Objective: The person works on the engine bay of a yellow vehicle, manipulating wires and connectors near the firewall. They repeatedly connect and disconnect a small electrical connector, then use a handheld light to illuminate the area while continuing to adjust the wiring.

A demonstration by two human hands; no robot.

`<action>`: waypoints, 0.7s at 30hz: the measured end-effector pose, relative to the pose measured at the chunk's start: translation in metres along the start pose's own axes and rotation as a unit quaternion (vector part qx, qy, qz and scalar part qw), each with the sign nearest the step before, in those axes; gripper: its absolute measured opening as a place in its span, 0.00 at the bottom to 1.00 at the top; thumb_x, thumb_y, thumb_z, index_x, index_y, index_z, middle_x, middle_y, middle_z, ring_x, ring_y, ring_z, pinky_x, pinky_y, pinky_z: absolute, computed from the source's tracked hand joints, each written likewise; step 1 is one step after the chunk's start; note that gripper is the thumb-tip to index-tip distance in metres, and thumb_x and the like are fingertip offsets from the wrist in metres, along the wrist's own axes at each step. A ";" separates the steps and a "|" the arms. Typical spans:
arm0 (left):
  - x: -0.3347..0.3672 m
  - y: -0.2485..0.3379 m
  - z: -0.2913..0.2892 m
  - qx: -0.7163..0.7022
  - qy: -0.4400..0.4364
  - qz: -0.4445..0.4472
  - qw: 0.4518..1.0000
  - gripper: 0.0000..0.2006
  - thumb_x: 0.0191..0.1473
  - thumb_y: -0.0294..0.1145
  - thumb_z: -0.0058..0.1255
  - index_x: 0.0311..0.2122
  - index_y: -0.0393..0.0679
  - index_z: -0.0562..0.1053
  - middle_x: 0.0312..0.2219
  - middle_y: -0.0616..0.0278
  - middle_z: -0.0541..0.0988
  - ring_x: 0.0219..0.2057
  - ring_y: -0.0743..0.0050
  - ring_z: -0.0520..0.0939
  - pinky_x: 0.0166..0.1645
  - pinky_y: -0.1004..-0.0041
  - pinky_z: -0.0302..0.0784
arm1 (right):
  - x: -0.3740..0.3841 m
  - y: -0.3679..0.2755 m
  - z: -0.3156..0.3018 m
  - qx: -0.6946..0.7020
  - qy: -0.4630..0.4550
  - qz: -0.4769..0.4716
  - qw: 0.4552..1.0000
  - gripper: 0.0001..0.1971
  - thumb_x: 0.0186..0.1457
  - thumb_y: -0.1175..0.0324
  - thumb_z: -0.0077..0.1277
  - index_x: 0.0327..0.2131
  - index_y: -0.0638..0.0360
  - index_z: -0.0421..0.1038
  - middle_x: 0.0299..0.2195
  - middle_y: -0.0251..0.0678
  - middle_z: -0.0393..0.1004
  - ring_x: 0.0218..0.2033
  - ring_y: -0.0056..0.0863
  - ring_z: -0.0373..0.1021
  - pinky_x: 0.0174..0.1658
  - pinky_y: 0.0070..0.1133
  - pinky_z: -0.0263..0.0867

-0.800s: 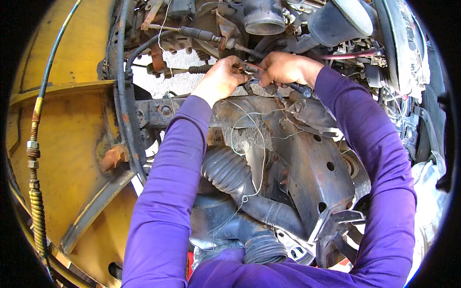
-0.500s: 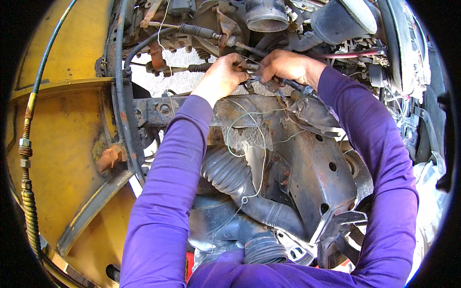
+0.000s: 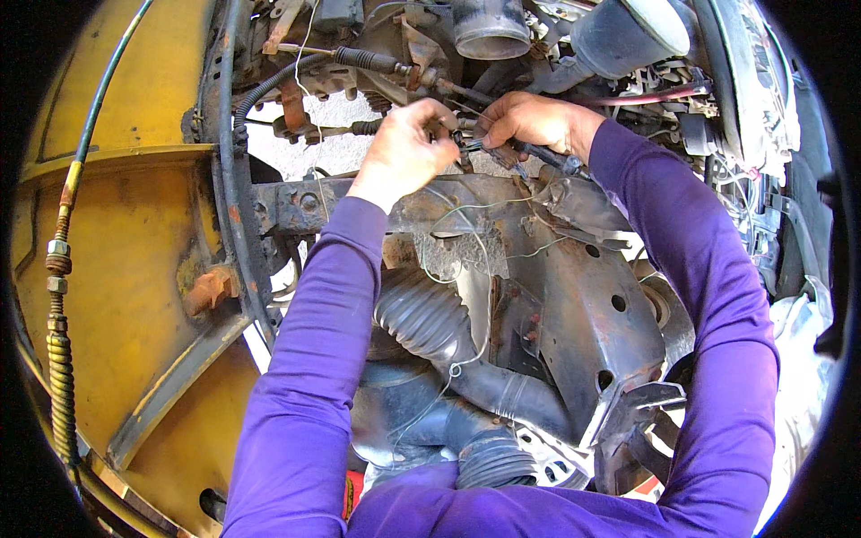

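Note:
Both my hands work close together above a rusty metal crossbar [image 3: 417, 208]. My right hand [image 3: 540, 125] pinches the end of a dark cable [image 3: 558, 162], with thin wires showing by its fingertips. My left hand [image 3: 408, 151] is closed, thumb and fingers bent together, just left of that end. What it grips, if anything, is too small and hidden to make out. A thin pale wire [image 3: 487, 305] hangs in a loop below the hands and runs down over a ribbed black hose [image 3: 421, 314].
A yellow metal body panel [image 3: 126, 260] fills the left side, with a spring-wrapped cable [image 3: 59, 359] in front. Beyond the hands are a rubber-booted rod [image 3: 368, 60] and a dark funnel-shaped part [image 3: 628, 40]. A bracket with round holes [image 3: 596, 314] stands at centre right.
My left hand has pulled slightly left and turned, drawing away from the cable end. My right hand stays nearly in place on the cable. The wire loop has shifted a little.

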State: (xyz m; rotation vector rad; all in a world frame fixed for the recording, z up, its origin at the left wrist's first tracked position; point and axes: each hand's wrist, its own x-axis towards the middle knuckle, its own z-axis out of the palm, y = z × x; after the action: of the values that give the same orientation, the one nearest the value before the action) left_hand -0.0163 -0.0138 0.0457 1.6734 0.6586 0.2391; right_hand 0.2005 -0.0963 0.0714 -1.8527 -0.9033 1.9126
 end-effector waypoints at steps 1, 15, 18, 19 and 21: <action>-0.002 0.007 0.001 0.058 -0.010 -0.007 0.998 0.11 0.47 0.22 0.57 0.39 0.38 0.78 0.28 0.65 0.81 0.29 0.77 0.78 0.38 0.74 0.75 | 0.001 0.002 -0.002 -0.006 -0.005 -0.005 1.000 0.10 0.51 0.74 0.56 0.37 0.67 0.78 0.25 0.33 0.76 0.23 0.21 0.68 0.28 0.21 0.64; -0.031 0.008 0.018 0.165 0.077 0.033 0.983 0.11 0.54 0.37 0.58 0.38 0.41 0.79 0.31 0.46 0.82 0.35 0.45 0.83 0.40 0.58 0.77 | -0.011 -0.040 0.010 -0.263 -0.011 -0.031 0.964 0.13 0.55 0.65 0.60 0.40 0.63 0.80 0.28 0.32 0.79 0.30 0.22 0.70 0.37 0.25 0.67; -0.039 0.009 0.035 0.212 0.156 0.068 0.962 0.09 0.53 0.37 0.59 0.34 0.42 0.79 0.29 0.49 0.82 0.33 0.47 0.84 0.39 0.57 0.78 | -0.010 -0.032 0.009 -0.277 -0.003 -0.048 0.960 0.17 0.54 0.63 0.61 0.45 0.62 0.80 0.34 0.35 0.82 0.35 0.25 0.73 0.40 0.26 0.68; -0.044 0.011 0.044 0.226 0.175 0.057 0.957 0.09 0.53 0.37 0.59 0.34 0.43 0.78 0.29 0.50 0.82 0.33 0.47 0.84 0.38 0.57 0.78 | -0.012 -0.033 0.011 -0.261 -0.011 -0.046 0.964 0.16 0.54 0.64 0.61 0.44 0.62 0.80 0.34 0.35 0.82 0.35 0.25 0.73 0.40 0.26 0.68; -0.052 0.017 0.061 0.256 0.213 0.036 0.942 0.08 0.52 0.36 0.58 0.32 0.43 0.77 0.29 0.52 0.82 0.32 0.48 0.84 0.38 0.57 0.79 | -0.018 -0.038 0.014 -0.228 -0.027 -0.042 0.973 0.15 0.53 0.66 0.60 0.43 0.62 0.80 0.33 0.34 0.81 0.35 0.24 0.73 0.41 0.25 0.68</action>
State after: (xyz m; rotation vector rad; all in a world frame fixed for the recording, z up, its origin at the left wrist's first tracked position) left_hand -0.0232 -0.0944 0.0593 2.1717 1.0493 0.5262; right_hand 0.1817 -0.0824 0.1084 -1.9664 -1.5167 1.8199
